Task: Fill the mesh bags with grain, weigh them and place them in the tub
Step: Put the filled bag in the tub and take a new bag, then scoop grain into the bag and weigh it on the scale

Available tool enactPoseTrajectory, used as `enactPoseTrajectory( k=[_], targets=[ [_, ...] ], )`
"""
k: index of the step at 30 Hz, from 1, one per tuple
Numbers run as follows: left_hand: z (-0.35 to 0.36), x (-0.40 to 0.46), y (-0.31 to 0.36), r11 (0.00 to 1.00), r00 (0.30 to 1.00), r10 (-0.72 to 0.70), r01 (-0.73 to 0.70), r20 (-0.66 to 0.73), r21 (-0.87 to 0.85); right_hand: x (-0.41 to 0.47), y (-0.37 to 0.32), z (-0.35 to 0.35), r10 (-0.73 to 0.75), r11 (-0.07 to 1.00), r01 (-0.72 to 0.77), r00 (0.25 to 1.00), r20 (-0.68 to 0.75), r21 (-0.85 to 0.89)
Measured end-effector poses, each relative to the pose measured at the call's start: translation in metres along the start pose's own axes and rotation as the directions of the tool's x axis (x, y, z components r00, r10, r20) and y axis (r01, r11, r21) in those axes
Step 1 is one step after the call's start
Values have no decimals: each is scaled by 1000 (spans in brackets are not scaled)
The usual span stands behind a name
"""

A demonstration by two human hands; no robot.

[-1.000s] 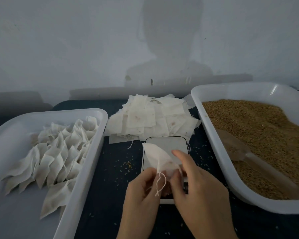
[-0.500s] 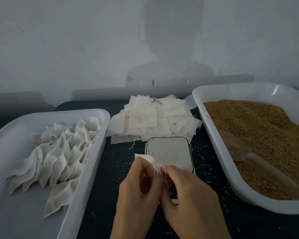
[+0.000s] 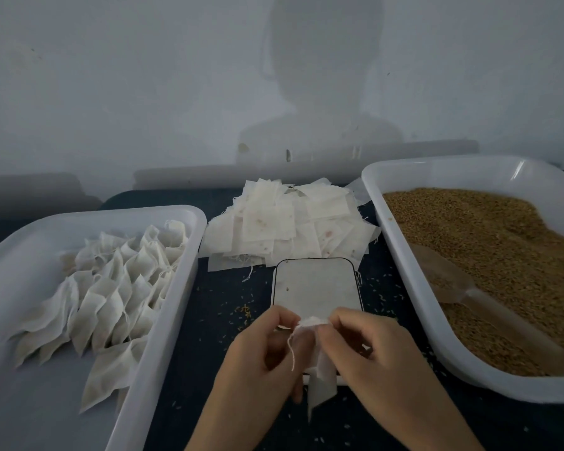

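Left hand [image 3: 264,349] and right hand [image 3: 368,349] both pinch 1 mesh bag [image 3: 316,362] above the scale [image 3: 316,284], near centre, probably spreading its mouth for grain [image 3: 489,255].

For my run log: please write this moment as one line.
hands: both hands pinch mesh bag | over scale | scoop in grain | bag unfilled

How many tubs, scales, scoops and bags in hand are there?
White plastic tubs: 2, one with filled bags, one with brown grain
Flat white scale: 1
Clear plastic scoop: 1
White mesh bag in hand: 1
Total: 5
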State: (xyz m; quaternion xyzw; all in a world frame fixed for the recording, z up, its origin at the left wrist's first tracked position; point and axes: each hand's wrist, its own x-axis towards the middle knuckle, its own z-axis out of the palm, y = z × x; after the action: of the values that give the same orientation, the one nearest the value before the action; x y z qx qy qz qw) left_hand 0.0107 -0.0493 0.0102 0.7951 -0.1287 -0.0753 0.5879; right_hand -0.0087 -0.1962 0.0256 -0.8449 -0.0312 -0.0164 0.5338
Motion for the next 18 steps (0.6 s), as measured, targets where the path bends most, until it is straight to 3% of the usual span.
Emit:
enactPoseTrajectory(
  k=[3,8,11,14,18],
  targets=[
    [2,-1,0,997,996,77,-77,-46,1,0,1,-1,23,999,-20,998,59,-36],
    [4,-1,-2,992,993,71,-80,-94,-96,-3,-2,-7,20,1000,-19,997,77,-18],
    [9,0,-3,994,986,100,-92,-135,65,-5,-3,-7,-61,996,66,995,82,-59],
    [7,1,-1,956,969,198,-158,-146,246,-6,-3,-7,-151,959,164,986,73,-231],
    [3,1,5,832,955,292,-281,53,478,-6,-2,-12,-118,917,139,990,78,-374]
  ],
)
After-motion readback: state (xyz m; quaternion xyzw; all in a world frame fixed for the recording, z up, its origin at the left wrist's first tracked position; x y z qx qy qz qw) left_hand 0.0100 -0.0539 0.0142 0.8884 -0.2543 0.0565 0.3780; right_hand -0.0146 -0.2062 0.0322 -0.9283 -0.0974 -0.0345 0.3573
